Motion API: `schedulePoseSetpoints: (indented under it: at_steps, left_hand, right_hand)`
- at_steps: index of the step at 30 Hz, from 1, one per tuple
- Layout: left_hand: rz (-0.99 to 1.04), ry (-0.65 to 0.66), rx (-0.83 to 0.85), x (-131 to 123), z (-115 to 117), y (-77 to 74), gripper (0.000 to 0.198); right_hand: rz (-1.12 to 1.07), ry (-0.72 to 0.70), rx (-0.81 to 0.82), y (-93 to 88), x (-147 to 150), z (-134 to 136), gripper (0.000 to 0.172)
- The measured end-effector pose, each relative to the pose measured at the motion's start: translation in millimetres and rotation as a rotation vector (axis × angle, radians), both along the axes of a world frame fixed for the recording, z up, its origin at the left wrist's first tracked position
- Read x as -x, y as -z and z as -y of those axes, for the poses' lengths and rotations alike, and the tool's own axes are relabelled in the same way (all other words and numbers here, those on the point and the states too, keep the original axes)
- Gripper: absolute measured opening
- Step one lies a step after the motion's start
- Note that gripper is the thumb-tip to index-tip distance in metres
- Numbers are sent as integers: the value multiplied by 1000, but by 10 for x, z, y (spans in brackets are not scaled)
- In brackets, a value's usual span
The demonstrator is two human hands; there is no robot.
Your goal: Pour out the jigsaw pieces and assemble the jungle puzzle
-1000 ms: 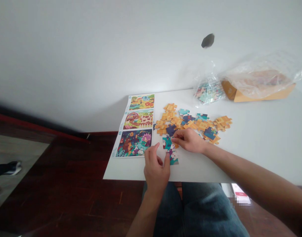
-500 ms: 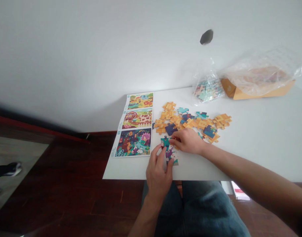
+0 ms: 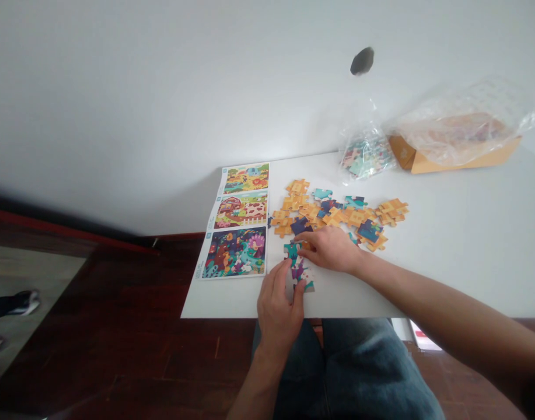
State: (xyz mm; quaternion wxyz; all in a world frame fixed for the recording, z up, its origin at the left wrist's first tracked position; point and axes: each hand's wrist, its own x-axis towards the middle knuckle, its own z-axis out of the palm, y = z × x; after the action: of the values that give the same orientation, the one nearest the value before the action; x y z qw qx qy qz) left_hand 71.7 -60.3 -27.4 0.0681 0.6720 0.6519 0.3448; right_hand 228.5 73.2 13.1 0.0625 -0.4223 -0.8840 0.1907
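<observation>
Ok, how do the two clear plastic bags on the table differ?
The small bag is much smaller than the large bag. The small bag holds colourful puzzle pieces, while the large bag covers an orange cardboard box. Both are crinkled clear plastic, lying at the far side of the white table.

My right hand (image 3: 331, 249) has the heap of jigsaw pieces (image 3: 337, 216) straight ahead, blocking a direct reach up the tabletop (image 3: 464, 251). The printed picture sheet (image 3: 236, 227) lies just left of the heap. Beyond it, a gap separates the heap from the plastic bag (image 3: 366, 153) and cardboard box (image 3: 451, 166), both well right of my left hand (image 3: 278, 309).
</observation>
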Motion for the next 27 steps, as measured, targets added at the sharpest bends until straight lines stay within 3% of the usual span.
schedulePoseSetpoints:
  at_steps: [7,20,27]
  left_hand:
    - [0,24,-24,59,30,-18,32]
    - [35,33,27,126,26,-5,34]
    - [34,20,16,120,20,-17,45]
  right_hand:
    - [19,8,2,-14,6,-23,30]
    - [17,-5,-12,-16,2,-7,30]
    - [-8,-44,-64,-13,38,27,34]
